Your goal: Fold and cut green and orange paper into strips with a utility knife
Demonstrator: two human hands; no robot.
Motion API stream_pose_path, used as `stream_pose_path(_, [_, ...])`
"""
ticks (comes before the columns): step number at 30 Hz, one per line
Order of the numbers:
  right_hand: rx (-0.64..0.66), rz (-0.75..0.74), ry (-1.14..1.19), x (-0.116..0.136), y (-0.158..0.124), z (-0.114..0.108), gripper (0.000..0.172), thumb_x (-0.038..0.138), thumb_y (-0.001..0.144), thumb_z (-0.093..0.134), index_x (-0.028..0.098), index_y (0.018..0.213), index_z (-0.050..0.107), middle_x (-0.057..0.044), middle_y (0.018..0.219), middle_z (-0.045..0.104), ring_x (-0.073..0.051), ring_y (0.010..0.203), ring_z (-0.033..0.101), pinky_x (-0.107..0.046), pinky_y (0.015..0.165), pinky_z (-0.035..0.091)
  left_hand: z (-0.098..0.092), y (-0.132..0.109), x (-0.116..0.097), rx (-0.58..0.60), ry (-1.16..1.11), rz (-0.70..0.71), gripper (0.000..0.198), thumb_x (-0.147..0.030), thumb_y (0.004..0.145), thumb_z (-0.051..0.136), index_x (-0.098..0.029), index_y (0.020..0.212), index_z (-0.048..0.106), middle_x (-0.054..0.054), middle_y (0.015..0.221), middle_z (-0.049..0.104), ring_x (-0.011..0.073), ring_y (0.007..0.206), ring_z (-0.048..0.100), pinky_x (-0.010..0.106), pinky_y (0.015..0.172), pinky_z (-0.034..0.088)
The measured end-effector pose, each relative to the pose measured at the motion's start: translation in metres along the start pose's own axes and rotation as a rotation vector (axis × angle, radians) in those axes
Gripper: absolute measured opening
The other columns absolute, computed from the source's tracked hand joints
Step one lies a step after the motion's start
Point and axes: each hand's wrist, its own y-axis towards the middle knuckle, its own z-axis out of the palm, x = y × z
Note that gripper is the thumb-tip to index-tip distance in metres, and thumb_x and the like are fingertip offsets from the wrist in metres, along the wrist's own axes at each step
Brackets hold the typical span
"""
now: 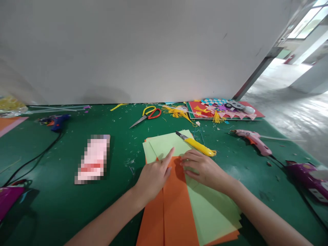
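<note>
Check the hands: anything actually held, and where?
Nothing is gripped. The left hand presses its fingers flat on the top edge of the orange paper strip; the right hand rests fingertips on the same edge, over the light green paper.

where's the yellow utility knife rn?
Head view, just right of centre: the yellow utility knife lies on the light green paper, just beyond the right hand, with the scissors further back to its left.
</note>
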Motion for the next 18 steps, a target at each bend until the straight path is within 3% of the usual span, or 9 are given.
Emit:
stream_pose_path(5, [0.069, 0.020, -0.036, 0.005, -0.002, -0.005, 0.024, 0.022, 0.080, 0.066, 0.019, 0.103, 0.066, -0.009, 0.115, 0.063, -0.028, 0.117, 0.051, -0.044, 0.097, 0.046, 0.000, 0.000, -0.001, 0.013, 0.038, 0.023, 0.057, -0.023, 0.096, 0.032, -0.026, 0.149, 0.011, 0.005, 0.084, 0.068, 0.0187, 0.070, 0.065, 0.023, 0.054, 0.042])
stream_pose_path(15, [0.250, 0.177, -0.073, 0.020, -0.009, -0.005, 0.090, 0.059, 0.054, 0.079, 0.014, 0.128, 0.054, -0.015, 0.138, 0.048, -0.036, 0.134, 0.032, -0.049, 0.106, 0.035, 0.001, 0.001, -0.002, -0.015, 0.065, 0.023, 0.058, -0.022, 0.096, 0.036, -0.025, 0.148, 0.012, 0.002, 0.090, 0.071, 0.0201, 0.077, 0.068, 0.025, 0.055, 0.046])
stream_pose_path(18, [0.256, 0.185, -0.051, 0.019, -0.010, -0.002, 0.089, 0.063, 0.057, 0.075, 0.017, 0.130, 0.052, -0.013, 0.136, 0.050, -0.035, 0.135, 0.031, -0.048, 0.108, 0.033, 0.001, 0.001, -0.002, -0.014, 0.075, 0.035, 0.058, -0.022, 0.096, 0.036, -0.025, 0.149, 0.012, 0.002, 0.092, 0.071, 0.0201, 0.077, 0.068, 0.026, 0.056, 0.047])
